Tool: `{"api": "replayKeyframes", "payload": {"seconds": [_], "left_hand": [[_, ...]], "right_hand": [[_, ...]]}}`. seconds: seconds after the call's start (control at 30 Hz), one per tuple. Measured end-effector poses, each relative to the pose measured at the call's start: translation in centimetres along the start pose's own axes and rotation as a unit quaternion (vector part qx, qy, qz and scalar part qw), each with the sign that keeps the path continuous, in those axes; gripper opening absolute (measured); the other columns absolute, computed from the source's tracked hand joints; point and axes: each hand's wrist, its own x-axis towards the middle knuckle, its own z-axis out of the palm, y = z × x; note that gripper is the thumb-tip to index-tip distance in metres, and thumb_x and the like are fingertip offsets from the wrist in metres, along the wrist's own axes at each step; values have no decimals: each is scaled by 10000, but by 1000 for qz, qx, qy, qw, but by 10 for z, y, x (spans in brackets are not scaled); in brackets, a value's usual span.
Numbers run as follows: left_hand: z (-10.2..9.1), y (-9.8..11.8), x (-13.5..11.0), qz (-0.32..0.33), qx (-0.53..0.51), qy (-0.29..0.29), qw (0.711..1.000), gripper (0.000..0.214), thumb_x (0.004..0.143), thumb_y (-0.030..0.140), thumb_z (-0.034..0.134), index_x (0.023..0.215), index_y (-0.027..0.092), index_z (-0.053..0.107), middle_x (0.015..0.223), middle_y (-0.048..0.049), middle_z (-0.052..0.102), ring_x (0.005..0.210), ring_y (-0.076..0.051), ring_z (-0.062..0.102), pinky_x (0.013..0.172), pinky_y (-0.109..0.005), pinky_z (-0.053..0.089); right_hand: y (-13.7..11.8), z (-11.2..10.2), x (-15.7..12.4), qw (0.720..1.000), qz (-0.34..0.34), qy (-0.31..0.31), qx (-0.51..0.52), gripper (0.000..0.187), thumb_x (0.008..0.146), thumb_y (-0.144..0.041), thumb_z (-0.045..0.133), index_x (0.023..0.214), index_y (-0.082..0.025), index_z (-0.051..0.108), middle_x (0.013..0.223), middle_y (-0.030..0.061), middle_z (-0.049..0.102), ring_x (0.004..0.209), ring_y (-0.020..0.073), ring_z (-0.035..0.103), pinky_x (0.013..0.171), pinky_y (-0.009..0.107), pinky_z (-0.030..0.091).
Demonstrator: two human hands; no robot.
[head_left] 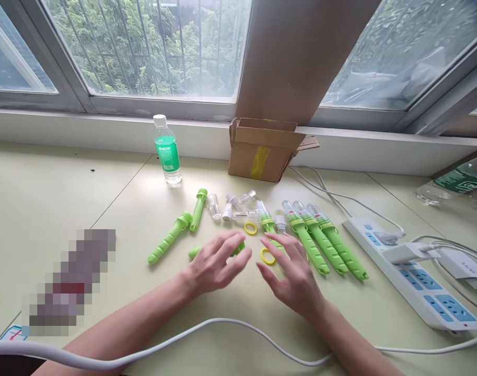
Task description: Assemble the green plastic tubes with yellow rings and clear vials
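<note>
My left hand (217,261) curls over a green ribbed handle (194,253), part of which shows between thumb and fingers; the palm side is hidden. My right hand (293,269) hovers with its fingers apart and holds nothing. Near its thumb lies a yellow ring (267,256), and another yellow ring (250,228) lies farther back. Just beyond the right fingers is a green stick with a clear top (265,216), partly covered by the hand. Behind both hands is a cluster of clear plastic caps (213,206) and white-based pieces (227,212).
Two loose green handles (170,238) lie left. Several green sticks with clear tops (314,245) lie right, beside a white power strip (414,277) with plugs. A water bottle (168,151) and a cardboard box (257,154) stand at the back. A white cable (214,322) crosses in front.
</note>
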Motion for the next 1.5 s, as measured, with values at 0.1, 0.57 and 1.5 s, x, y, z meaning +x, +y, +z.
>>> {"api": "replayKeyframes", "payload": {"seconds": [0.1, 0.57, 1.5], "left_hand": [[3, 10, -13, 48, -108, 48, 992, 125, 843, 173, 544, 934, 258, 549, 921, -24, 581, 1095, -215, 626, 927, -408, 577], [20, 35, -23, -54, -256, 154, 953, 114, 973, 305, 333, 988, 260, 437, 1166, -72, 450, 1098, -230, 618, 877, -443, 585], [8, 25, 10, -150, -154, -263, 940, 594, 932, 305, 469, 1460, 182, 228, 1487, -183, 349, 1401, -313, 319, 1142, -584, 265]], "right_hand": [[-9, -1, 1, 998, -57, -19, 32, 631, 820, -338, 672, 1382, -187, 429, 1249, 174, 548, 1157, 338, 520, 991, 576, 402], [-33, 9, 2, 988, -81, -48, 119, 403, 851, -235, 586, 1244, -200, 507, 1154, 132, 603, 1095, 295, 538, 971, 525, 428], [-11, 18, -16, 931, 197, 106, 288, 328, 962, -191, 430, 1287, -214, 394, 813, 26, 568, 603, 143, 524, 566, 313, 469]]}}
